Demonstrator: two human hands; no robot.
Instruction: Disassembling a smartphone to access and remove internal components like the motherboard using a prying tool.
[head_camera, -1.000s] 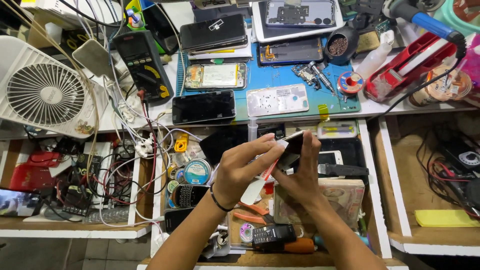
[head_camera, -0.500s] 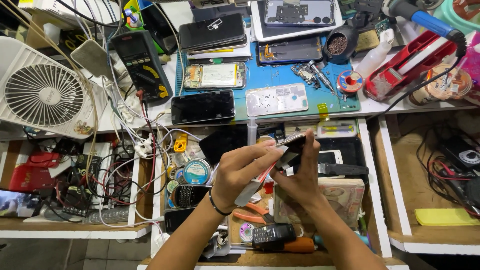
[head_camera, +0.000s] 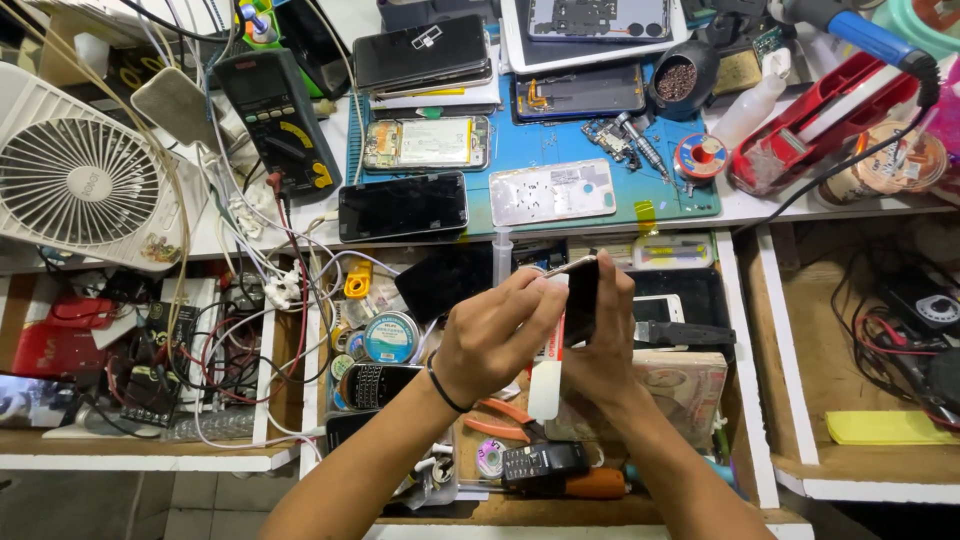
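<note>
Holding one dark phone (head_camera: 581, 300) on its edge, both hands meet over the open middle drawer (head_camera: 745, 400). The right hand (head_camera: 600, 340) has a closed grip on the phone. The left hand (head_camera: 495, 335) is closed on one white tube (head_camera: 548, 375) with red print, its tip touching the phone's top. Above the grips, on the surface, lies one blue mat (head_camera: 560, 160) with two phones. Left of them sit one round blue tin (head_camera: 390, 337) and one white fan (head_camera: 75, 180).

A white worktop (head_camera: 770, 205) spans the top, carrying a blue mat (head_camera: 560, 150) under even light. Below it, open wooden drawers (head_camera: 800, 400) with white rims stand pulled out. Grey floor tiles (head_camera: 120, 505) show at lower left.
</note>
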